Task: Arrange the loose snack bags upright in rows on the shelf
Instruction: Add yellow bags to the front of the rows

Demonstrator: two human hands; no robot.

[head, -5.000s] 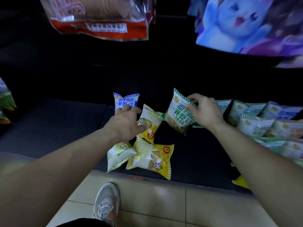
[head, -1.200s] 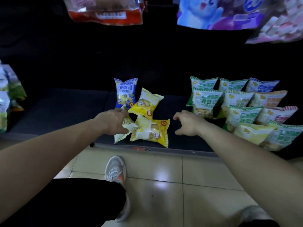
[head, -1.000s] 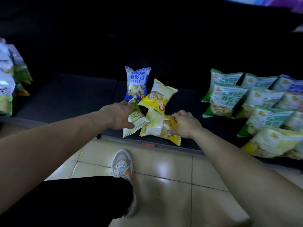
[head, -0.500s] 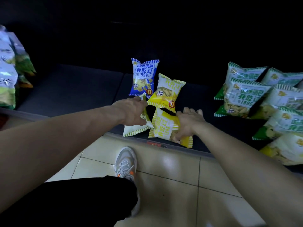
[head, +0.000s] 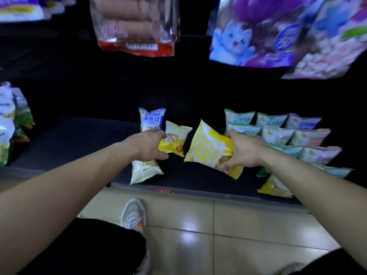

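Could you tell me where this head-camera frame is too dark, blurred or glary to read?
Head view: the shelf interior is nearly black; the hanging bags at top, like the cat-print bag, are motion-blurred and bowed by the wide lens; a ceiling light glares on the floor tiles; the yellow bag in the right hand stays readable.

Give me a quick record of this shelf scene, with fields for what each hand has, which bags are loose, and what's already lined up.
left hand: left hand gripping a small yellow bag
right hand: right hand holding a larger yellow bag, lifted and tilted
loose bags: pale green-striped bag lying flat near the shelf edge
standing alone: blue bag, upright behind the left hand
arranged: rows of green-trimmed bags on the right
above: hanging snack packs, blurred
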